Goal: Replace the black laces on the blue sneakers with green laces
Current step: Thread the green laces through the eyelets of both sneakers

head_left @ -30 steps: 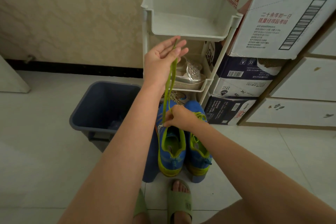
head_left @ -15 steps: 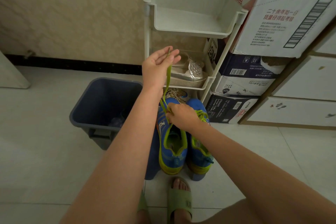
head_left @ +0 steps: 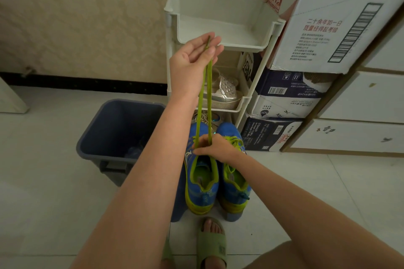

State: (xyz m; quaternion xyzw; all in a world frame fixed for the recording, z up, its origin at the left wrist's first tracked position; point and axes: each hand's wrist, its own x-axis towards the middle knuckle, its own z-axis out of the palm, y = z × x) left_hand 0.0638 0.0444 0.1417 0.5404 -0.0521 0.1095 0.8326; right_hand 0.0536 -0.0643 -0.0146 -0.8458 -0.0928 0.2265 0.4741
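Head view, one moment.

- Landmark: white rack (head_left: pixel 220 15), standing against the wall.
- Blue sneakers: the pair stands side by side on a blue stool (head_left: pixel 177 203) just in front of the rack's foot, toes toward the rack. Far sneaker (head_left: pixel 235 188), the one farther from the bin, already carries a tied green lace. Near sneaker (head_left: pixel 202 190), bin side, is the one in hand.
- Green lace (head_left: pixel 207 94): two strands rise taut from the near sneaker's lacing area up to the front of the rack's top tray. They lie close together and meet at the top.
- Left hand (head_left: pixel 192 59): raised in front of the rack's top tray, palm toward the camera. Its thumb and fingers (head_left: pixel 213 51) pinch both strands together near their ends, and a short tip shows above the pinch.
- Right hand (head_left: pixel 216 147): low, in front of the rack's foot, resting on the near sneaker's lacing area. Its fingers are curled, thumb pointing toward the bin, and they pinch the strands where these leave the shoe.
- No black lace can be made out on either sneaker.
- Grey-blue bin (head_left: pixel 118 129): on the floor beside the rack, wall side.
- Silver shoe (head_left: pixel 227 91): on the rack's middle tray.
- Cardboard boxes (head_left: pixel 328 33): stacked against the rack's other side.
- Green sandal (head_left: pixel 211 244): on a foot, on the near side of the stool from the rack.
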